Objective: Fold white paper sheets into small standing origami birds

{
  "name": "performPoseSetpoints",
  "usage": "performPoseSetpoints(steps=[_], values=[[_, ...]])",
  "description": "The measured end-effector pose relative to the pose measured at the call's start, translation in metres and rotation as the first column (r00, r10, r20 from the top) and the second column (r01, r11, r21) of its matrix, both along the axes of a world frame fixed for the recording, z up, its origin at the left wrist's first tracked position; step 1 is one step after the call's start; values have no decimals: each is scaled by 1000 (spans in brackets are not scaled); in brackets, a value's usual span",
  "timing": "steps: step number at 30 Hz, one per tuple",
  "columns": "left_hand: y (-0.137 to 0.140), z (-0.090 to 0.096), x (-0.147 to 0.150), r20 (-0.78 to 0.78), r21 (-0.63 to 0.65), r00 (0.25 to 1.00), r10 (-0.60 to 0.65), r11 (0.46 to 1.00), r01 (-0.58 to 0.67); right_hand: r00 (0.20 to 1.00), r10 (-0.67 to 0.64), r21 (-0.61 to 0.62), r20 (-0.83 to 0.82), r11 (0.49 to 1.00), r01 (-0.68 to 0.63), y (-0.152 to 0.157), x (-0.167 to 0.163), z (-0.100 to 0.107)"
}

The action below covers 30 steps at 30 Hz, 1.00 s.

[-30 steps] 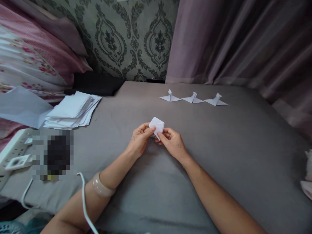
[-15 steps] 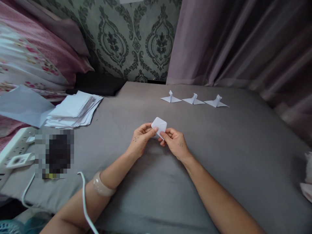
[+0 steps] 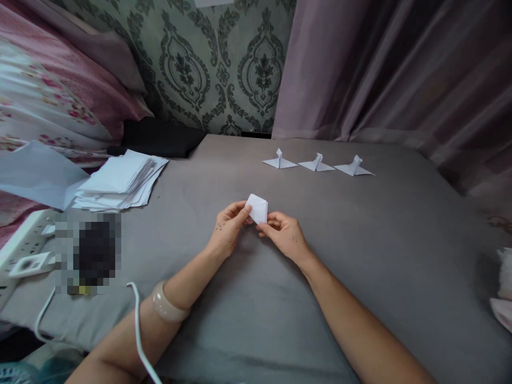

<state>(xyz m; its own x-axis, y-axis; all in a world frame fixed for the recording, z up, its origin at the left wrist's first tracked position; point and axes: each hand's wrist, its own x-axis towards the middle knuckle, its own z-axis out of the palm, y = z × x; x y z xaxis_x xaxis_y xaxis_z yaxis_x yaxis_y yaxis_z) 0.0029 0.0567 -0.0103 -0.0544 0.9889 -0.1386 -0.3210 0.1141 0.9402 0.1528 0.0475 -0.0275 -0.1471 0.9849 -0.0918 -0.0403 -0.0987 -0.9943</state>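
A small folded white paper (image 3: pixel 258 208), roughly kite-shaped, is held up between my hands above the grey cloth. My left hand (image 3: pixel 231 226) pinches its left edge, thumb lying on the front face. At the lower right corner, the thumb and fingers of my right hand (image 3: pixel 286 233) close on the paper's edge. The fingertips behind the paper are hidden. Farther back, three folded paper birds stand in a row: a left one (image 3: pixel 279 161), a middle one (image 3: pixel 317 163) and a right one (image 3: pixel 355 167).
A stack of white paper sheets (image 3: pixel 120 178) lies at the left, before a black folded item (image 3: pixel 160 137). Nearer are a white power strip (image 3: pixel 24 240) and a white cable (image 3: pixel 138 325) crossing my left forearm. Patterned wallpaper (image 3: pixel 224 58) and a purple curtain (image 3: pixel 320 69) bound the back.
The folded paper has shifted slightly left and turned a little in my hands. My right thumb has slid from the paper's front down to its lower corner.
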Motion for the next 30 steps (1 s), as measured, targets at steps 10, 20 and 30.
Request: performPoseSetpoints(steps=[10,20,30], values=[[2,-13,-3,-446,67,878,-173,972,225,896,-258,380,362,918,111,8,25,2],[2,-3,-21,-889,120,437,-135,853,508,704,-144,413,696,882,-227,-2,24,-1],[11,-9,-27,-851,149,503,-151,849,507,683,-162,346,712,928,-140,0,23,4]])
